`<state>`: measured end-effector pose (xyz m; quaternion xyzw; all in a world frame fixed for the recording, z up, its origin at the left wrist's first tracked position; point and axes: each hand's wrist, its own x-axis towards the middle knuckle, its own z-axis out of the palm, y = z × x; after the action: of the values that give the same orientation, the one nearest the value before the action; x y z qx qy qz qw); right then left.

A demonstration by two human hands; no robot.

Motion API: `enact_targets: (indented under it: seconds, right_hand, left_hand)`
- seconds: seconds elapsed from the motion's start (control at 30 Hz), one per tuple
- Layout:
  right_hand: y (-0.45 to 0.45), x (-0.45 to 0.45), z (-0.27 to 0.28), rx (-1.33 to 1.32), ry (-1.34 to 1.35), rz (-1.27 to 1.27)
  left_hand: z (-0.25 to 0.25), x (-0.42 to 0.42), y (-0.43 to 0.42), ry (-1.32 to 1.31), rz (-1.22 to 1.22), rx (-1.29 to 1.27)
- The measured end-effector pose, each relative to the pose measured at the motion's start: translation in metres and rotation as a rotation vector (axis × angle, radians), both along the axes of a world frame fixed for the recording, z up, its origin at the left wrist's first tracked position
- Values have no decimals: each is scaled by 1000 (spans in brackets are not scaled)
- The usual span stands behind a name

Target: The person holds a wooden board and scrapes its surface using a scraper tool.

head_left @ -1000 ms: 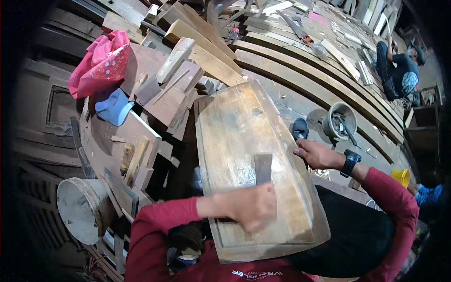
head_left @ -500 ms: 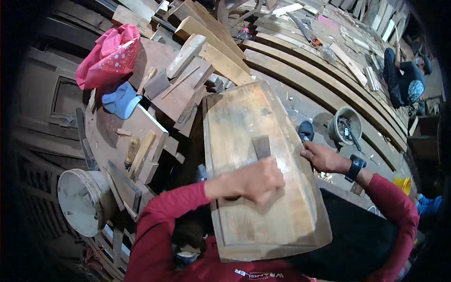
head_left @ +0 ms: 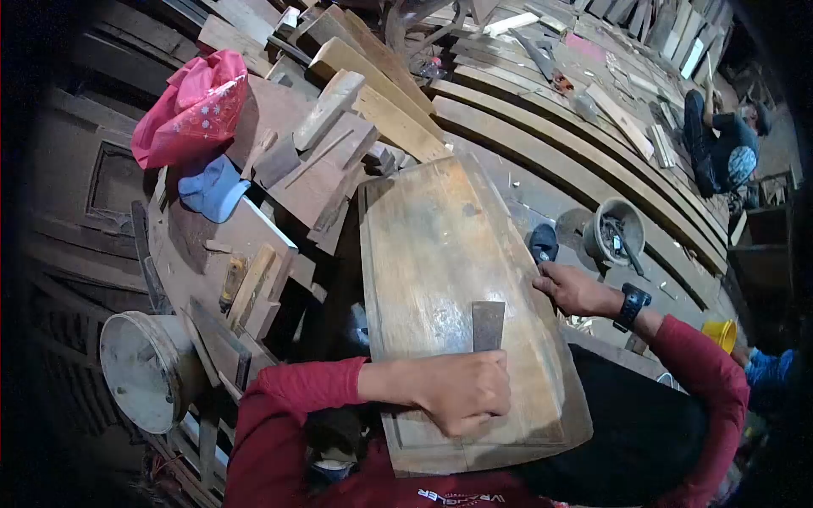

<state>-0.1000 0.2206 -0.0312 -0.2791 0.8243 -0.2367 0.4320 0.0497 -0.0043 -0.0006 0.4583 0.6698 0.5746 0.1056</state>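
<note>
A tapered wooden panel (head_left: pixel 423 245) with a raised rim lies tilted across my lap. My left hand (head_left: pixel 466 391) is a fist over the lower part of the panel, closed on a flat metal scraper (head_left: pixel 488 325) whose wide blade points away from me and lies over the wood. On the panel's right edge, my right hand (head_left: pixel 579 289) grips the rim, thumb on top and the other fingers partly hidden beneath.
Left: a pink bag (head_left: pixel 199 110), a blue cap (head_left: pixel 213 190), a chisel (head_left: pixel 232 281) and a white bucket (head_left: pixel 140 372). Right: a bucket of small pieces (head_left: pixel 603 233), a dark sandal (head_left: pixel 543 242), long boards (head_left: pixel 542 140) and a seated person (head_left: pixel 730 144).
My left hand and the scraper have moved down the panel, nearer to me. My right hand still grips the edge. The whole view has shifted slightly.
</note>
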Motion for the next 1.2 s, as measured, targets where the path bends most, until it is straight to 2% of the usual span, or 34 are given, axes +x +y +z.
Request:
enact_targets:
  seconds: [0.07,0.1,0.23,0.27,0.37,0.4,0.5,0.53,0.63,0.67,0.73,0.8,0.83,0.9,0.93,0.97,1.03,1.07,1.1,1.17,1.2]
  right_hand:
    - [-2,1,0,-12,-7,-9]
    - [-1,2,-3,-23,8,-7]
    - [1,2,-6,26,75,25]
    - [4,1,-7,-3,8,5]
    - [-9,0,16,97,-61,-20]
    - [-7,0,16,84,-59,-11]
    - [15,2,-41,-99,27,-2]
    - [-2,0,6,-32,-92,1]
    - [9,0,-24,-110,12,45]
    - [10,1,-38,-122,33,10]
    - [2,-1,-21,-50,-47,2]
    - [-7,2,11,71,-119,-42]
    - [-5,3,6,56,-119,-30]
    - [4,0,-17,26,-104,-17]
    - [9,0,-24,-21,-90,-18]
    - [8,0,-23,-31,-91,-17]
    - [4,0,-15,-19,-96,-16]
    - [3,-1,-12,-13,-98,-14]
    - [2,0,-12,-11,-101,-15]
    - [3,1,-12,-16,-96,-9]
    - [3,1,-14,-18,-85,-2]
  left_hand:
    - [-9,-6,-3,17,41,6]
    - [-22,-23,-11,45,68,-74]
    - [-40,-24,-15,33,181,-49]
    - [0,-3,-3,-30,-21,-4]
    - [-8,-1,-2,68,-77,-132]
    - [-24,-14,-8,107,20,-183]
    - [-45,-39,-23,71,204,-380]
    - [-31,-32,-21,53,150,-259]
    - [6,2,-2,-2,-42,-37]
    - [3,-3,-4,-6,-13,-38]
    - [-11,-13,-11,-32,44,-37]
    - [-31,-42,-22,35,235,-141]
    - [-33,-49,-23,60,321,-166]
    - [-17,-26,-16,-43,185,-30]
    - [9,-14,-11,-67,26,-26]
    - [14,-1,-6,-69,-10,-10]
    - [17,7,1,-25,-67,3]
    - [2,-6,-5,-5,-85,-59]
    - [-17,-13,-7,11,96,-17]
    - [-51,-44,-23,-22,235,-235]
    - [-41,-40,-22,-39,204,-177]
